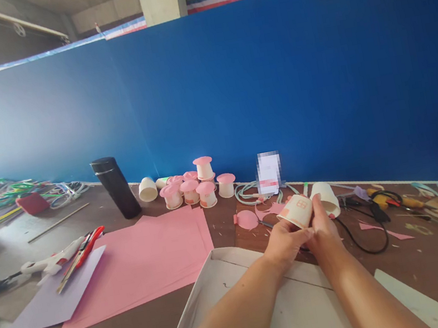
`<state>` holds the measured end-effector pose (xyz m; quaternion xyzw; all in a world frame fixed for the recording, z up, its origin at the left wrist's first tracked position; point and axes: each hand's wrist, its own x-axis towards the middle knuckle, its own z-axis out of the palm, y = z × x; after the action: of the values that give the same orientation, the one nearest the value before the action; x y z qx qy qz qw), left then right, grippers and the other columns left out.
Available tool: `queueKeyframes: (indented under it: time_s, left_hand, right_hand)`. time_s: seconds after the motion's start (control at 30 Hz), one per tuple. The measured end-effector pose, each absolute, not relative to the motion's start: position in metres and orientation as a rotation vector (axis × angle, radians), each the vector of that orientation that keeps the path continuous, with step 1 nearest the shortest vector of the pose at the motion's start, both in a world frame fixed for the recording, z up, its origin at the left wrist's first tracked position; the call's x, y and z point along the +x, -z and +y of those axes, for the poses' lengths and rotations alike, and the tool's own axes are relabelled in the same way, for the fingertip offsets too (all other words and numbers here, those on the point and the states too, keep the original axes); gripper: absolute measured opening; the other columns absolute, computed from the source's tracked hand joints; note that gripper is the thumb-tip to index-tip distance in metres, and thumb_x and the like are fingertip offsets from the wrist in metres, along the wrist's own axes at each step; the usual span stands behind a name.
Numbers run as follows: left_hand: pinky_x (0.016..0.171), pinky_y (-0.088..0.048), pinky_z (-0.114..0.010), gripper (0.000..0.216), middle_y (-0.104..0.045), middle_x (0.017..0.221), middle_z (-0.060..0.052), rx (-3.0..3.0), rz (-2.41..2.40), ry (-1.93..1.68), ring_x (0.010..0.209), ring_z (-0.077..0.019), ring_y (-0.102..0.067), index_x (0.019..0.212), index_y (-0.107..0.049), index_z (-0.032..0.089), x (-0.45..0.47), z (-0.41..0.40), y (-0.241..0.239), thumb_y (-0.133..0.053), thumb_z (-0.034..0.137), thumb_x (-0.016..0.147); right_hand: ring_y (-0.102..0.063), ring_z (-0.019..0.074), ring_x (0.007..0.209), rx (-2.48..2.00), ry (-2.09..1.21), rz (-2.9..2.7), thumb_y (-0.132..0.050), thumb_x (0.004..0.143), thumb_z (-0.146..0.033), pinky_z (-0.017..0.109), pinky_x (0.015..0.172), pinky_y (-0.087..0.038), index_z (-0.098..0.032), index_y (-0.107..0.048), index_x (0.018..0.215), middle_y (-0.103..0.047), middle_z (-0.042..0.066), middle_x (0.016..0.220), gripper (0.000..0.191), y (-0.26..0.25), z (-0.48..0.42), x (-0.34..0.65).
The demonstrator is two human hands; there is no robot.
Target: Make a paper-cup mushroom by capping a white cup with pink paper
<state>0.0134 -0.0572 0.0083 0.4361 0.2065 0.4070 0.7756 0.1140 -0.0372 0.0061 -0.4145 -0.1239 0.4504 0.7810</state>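
My left hand [285,240] and my right hand [323,225] meet over the brown table, both closed on a small white paper cup [296,211] tilted on its side, with a pink window shape stuck on its wall. A second white cup [326,197] lies just behind my right hand's fingers. A pink paper circle [247,219] and pink scraps lie on the table to the left of the held cup.
Several pink-topped cups [197,185] stand by the blue wall [274,92], next to a black flask [116,187]. Pink paper sheets [143,262], a glue gun [50,263], red scissors [87,245], black cables [367,234] and a white cardboard box [230,275] surround my arms.
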Motion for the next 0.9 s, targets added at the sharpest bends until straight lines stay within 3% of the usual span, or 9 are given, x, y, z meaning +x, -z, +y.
queueKeyframes:
  time_s: [0.13, 0.33, 0.53, 0.73, 0.9]
  left_hand:
    - [0.072, -0.046, -0.033, 0.038, -0.066, 0.076, -0.006, 1.012, 0.566, -0.873, 0.067, -0.0156, -0.058, 0.089, -0.072, 0.010, 0.016, -0.054, 0.000, -0.078, 0.032, 0.059]
    - [0.070, -0.044, -0.031, 0.031, -0.061, 0.068, -0.003, 1.078, 0.625, -0.853, 0.062, -0.0128, -0.052, 0.078, -0.071, 0.010, 0.015, -0.054, -0.001, -0.078, 0.034, 0.059]
    - [0.080, -0.046, -0.033, 0.045, -0.068, 0.084, -0.006, 0.967, 0.504, -0.924, 0.077, -0.0179, -0.060, 0.098, -0.072, 0.013, 0.016, -0.056, -0.004, -0.080, 0.033, 0.058]
    - [0.088, -0.046, -0.039, 0.041, -0.070, 0.086, -0.009, 0.989, 0.522, -0.895, 0.082, -0.0220, -0.063, 0.095, -0.074, 0.011, 0.016, -0.058, -0.006, -0.080, 0.032, 0.059]
    - [0.098, -0.043, -0.040, 0.062, -0.069, 0.114, -0.011, 0.820, 0.327, -0.957, 0.108, -0.0279, -0.062, 0.118, -0.066, 0.017, 0.016, -0.062, -0.012, -0.082, 0.024, 0.059]
  right_hand:
    - [-0.070, 0.0199, 0.068, -0.911, -0.999, -0.220, -0.061, 0.079, -0.062, 0.030, 0.060, -0.059, -0.019, -0.063, 0.114, -0.074, 0.006, 0.090, 0.056, -0.005, -0.034, 0.112]
    - [-0.070, 0.0187, 0.068, -0.931, -0.942, -0.264, -0.063, 0.077, -0.063, 0.028, 0.057, -0.057, -0.018, -0.062, 0.117, -0.074, 0.007, 0.095, 0.060, 0.000, -0.034, 0.115]
    - [-0.071, 0.0187, 0.076, -0.915, -0.984, -0.259, -0.059, 0.082, -0.060, 0.027, 0.064, -0.059, -0.022, -0.060, 0.121, -0.074, 0.005, 0.100, 0.055, -0.004, -0.035, 0.112]
    - [-0.071, 0.0191, 0.076, -0.962, -0.939, -0.322, -0.057, 0.082, -0.062, 0.027, 0.063, -0.059, -0.021, -0.059, 0.123, -0.074, 0.006, 0.099, 0.058, -0.007, -0.041, 0.111]
    - [-0.071, 0.0176, 0.077, -0.964, -0.964, -0.291, -0.058, 0.082, -0.060, 0.025, 0.065, -0.059, -0.023, -0.060, 0.124, -0.074, 0.005, 0.102, 0.056, -0.015, -0.045, 0.107]
